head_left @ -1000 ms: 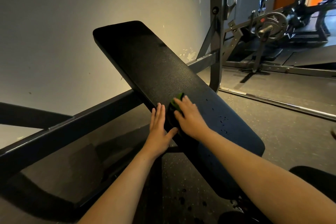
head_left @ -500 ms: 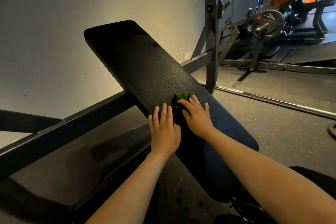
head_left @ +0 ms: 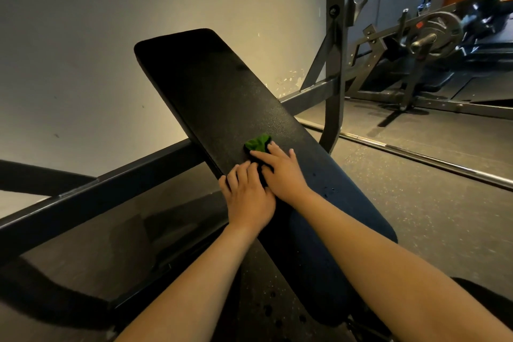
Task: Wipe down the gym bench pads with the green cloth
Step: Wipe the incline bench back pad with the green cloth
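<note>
A long black bench pad (head_left: 211, 86) slopes up and away from me toward the wall. A crumpled green cloth (head_left: 257, 143) lies on the middle of the pad. My right hand (head_left: 280, 172) lies flat over the near part of the cloth and presses it against the pad; only the cloth's far end shows past the fingertips. My left hand (head_left: 247, 197) rests flat on the pad's left edge, its fingers straight, touching the right hand. A few dark wet drops (head_left: 330, 190) sit on the pad to the right of my wrist.
A pale wall stands behind the bench. Dark steel frame bars (head_left: 111, 186) run under the pad at left. A rack upright (head_left: 337, 50) rises at right. A chrome barbell (head_left: 416, 157) lies on the rubber floor. A weight plate machine (head_left: 438, 33) stands farther back.
Both hands slid the green cloth up the pad, away from me. More of the cloth now shows beyond my right fingertips. The left hand moved onto the pad beside the right.
</note>
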`<state>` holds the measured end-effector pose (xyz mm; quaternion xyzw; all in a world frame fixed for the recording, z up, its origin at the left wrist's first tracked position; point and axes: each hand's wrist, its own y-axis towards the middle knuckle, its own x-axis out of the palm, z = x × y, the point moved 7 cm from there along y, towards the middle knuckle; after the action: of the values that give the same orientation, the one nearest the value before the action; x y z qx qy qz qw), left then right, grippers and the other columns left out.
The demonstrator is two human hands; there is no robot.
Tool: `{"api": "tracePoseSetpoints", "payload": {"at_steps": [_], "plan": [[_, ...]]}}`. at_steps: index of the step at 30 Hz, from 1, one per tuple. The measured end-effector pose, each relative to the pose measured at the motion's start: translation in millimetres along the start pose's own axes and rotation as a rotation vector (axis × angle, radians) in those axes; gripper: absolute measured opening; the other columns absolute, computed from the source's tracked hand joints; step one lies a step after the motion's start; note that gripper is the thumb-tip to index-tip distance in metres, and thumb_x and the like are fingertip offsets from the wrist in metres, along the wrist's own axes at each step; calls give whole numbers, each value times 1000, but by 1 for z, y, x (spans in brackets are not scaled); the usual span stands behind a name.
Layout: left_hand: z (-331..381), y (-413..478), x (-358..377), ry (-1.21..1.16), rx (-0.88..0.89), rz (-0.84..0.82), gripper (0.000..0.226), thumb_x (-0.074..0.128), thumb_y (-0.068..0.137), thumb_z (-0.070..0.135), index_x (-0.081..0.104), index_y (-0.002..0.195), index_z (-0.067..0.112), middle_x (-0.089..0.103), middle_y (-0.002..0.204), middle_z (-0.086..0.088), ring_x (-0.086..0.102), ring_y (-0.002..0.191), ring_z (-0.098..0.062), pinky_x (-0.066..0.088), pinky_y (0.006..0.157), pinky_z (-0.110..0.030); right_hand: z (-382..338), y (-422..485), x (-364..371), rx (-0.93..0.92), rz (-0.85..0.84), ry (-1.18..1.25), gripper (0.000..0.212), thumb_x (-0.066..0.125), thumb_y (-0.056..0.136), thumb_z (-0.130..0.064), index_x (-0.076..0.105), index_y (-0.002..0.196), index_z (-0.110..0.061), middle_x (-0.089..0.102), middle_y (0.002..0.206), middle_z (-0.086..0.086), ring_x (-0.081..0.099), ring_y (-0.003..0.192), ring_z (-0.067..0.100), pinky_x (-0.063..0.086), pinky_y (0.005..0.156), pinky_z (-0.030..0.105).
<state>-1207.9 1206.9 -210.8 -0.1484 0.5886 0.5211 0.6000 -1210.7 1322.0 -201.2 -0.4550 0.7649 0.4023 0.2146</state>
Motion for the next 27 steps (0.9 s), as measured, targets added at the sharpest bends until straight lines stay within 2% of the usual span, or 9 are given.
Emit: {"api": "tracePoseSetpoints", "payload": {"at_steps": [3, 5, 9, 14, 18, 20, 21, 24, 27], "plan": [[5, -5, 6, 51, -17, 46, 60, 45, 95, 34, 33, 152, 19, 29, 159, -5, 15, 150, -25, 4, 121, -56, 9, 9, -5, -68, -74, -80, 51, 42, 103, -18, 39, 148, -43, 24, 163, 1, 1, 153, 12, -9, 121, 53], [6, -6, 9, 126, 10, 59, 60, 42, 95, 37, 31, 153, 27, 26, 162, -3, 13, 151, -25, 3, 119, -59, 31, 14, -14, -15, -63, -82, 53, 41, 103, -18, 35, 149, -45, 23, 163, 1, 1, 153, 13, -8, 121, 55], [9, -2, 14, 170, 20, 35, 59, 36, 97, 42, 24, 154, 40, 14, 165, 2, 5, 152, -25, -2, 118, -60, 90, 15, -38, 231, 70, -37, 56, 42, 102, -16, 34, 149, -46, 23, 163, 6, 23, 149, 25, 7, 122, 56], [7, -3, 16, 199, 5, 55, 57, 38, 96, 41, 29, 152, 40, 21, 163, 1, 10, 150, -26, 3, 118, -62, 137, -1, -43, 403, 198, 123, 53, 42, 102, -17, 37, 149, -41, 35, 156, 7, 39, 139, 33, 28, 116, 56], [10, -4, 16, 223, -8, 75, 57, 40, 95, 40, 33, 151, 38, 26, 163, 0, 15, 150, -27, 7, 118, -62, 140, -16, -39, 491, 274, 177, 52, 42, 101, -18, 38, 148, -40, 44, 144, 6, 45, 130, 35, 42, 107, 54], [11, -7, 16, 234, -17, 103, 55, 43, 95, 38, 38, 150, 36, 30, 161, -1, 20, 150, -28, 12, 118, -62, 123, -25, -37, 435, 296, 128, 52, 43, 100, -17, 40, 147, -38, 45, 141, 4, 42, 131, 33, 39, 109, 54], [12, -9, 16, 239, -25, 115, 55, 45, 94, 37, 39, 149, 35, 32, 161, -1, 22, 149, -28, 14, 117, -62, 111, -29, -33, 381, 272, 100, 52, 44, 100, -16, 41, 147, -36, 44, 144, 5, 38, 136, 32, 34, 114, 54], [14, -16, 18, 237, -50, 138, 53, 47, 95, 34, 42, 148, 34, 32, 161, 1, 24, 149, -27, 19, 117, -61, 62, -36, -17, 99, 118, 26, 52, 45, 100, -16, 40, 149, -35, 36, 155, 5, 21, 149, 22, 10, 124, 47], [14, -22, 22, 192, -102, 128, 53, 46, 96, 34, 40, 149, 34, 27, 163, 2, 19, 150, -25, 18, 117, -62, 46, -39, -7, -71, -8, -36, 54, 41, 103, -20, 31, 151, -41, 30, 160, 3, 7, 153, 16, 2, 124, 50]]}}
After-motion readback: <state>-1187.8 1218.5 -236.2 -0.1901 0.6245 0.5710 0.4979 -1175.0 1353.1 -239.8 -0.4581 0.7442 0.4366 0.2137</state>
